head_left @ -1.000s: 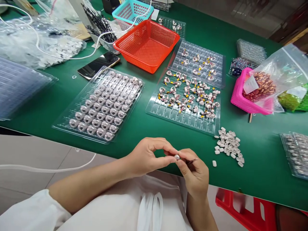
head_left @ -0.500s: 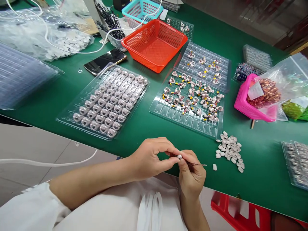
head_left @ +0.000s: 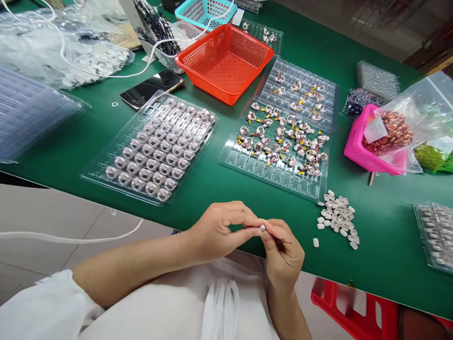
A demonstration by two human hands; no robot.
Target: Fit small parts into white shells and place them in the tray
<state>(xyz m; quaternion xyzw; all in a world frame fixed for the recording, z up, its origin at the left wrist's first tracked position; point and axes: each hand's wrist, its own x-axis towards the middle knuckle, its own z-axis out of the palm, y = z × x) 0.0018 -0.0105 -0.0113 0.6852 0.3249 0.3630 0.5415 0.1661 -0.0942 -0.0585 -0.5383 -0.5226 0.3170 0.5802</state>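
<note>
Silvery, a small piece (head_left: 262,228) sits pinched between your left hand (head_left: 216,231) and right hand (head_left: 285,259), near the tabletop (head_left: 198,193) edge — you seem mid-handling, and the next move likely calls for a steady pinch. Its facing and long axis are too covered to tell; rightward lie white pieces (head_left: 338,215).
</note>
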